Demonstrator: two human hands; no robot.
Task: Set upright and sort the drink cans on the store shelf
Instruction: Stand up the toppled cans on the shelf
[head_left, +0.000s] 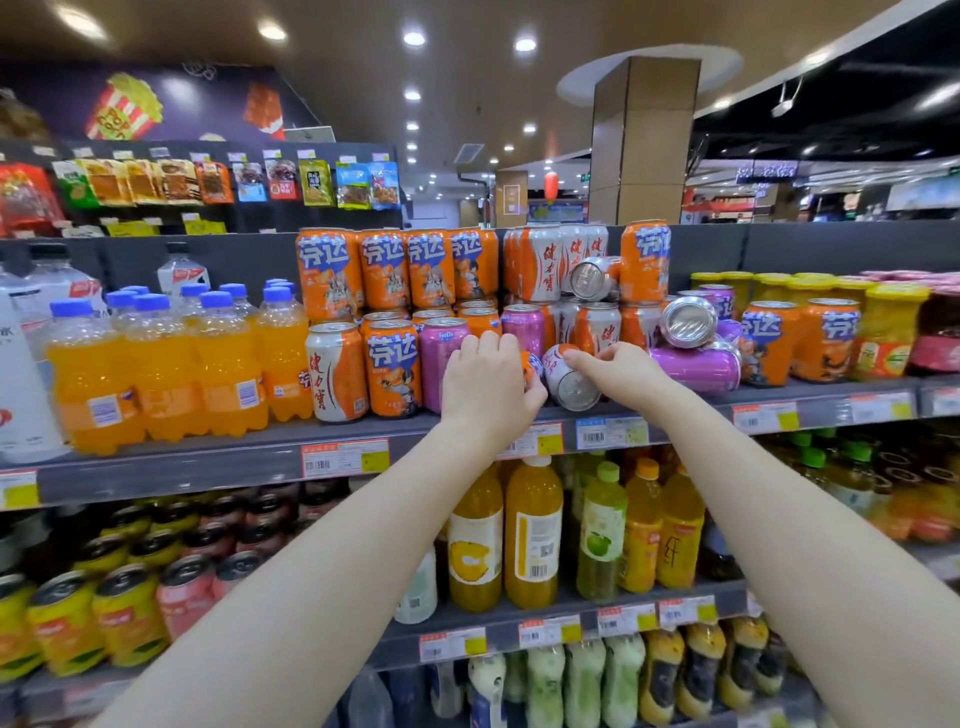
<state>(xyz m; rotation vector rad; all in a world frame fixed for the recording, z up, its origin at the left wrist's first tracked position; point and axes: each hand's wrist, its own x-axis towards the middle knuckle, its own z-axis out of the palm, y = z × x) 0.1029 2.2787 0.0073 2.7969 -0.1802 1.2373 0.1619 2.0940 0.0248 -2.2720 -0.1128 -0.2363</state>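
Orange, white-and-orange and purple drink cans crowd the grey shelf (218, 470). My left hand (485, 387) grips an orange can (532, 366) that is mostly hidden behind its fingers. Right beside it, my right hand (621, 374) holds a white-and-orange can (569, 382) lying on its side, base toward me. A purple can (696, 366) lies flat to the right, with a silver-bottomed can (688, 322) tipped on top of it. Higher up, another tipped can (592, 278) rests among upright ones. Upright cans (392, 366) stand to the left.
Orange soda bottles (161, 364) fill the shelf's left part, yellow jars (891, 332) the right. Juice bottles (532, 530) and more cans (124, 613) stand on lower shelves. Snack bags (218, 182) hang above. Price tags line the shelf edge.
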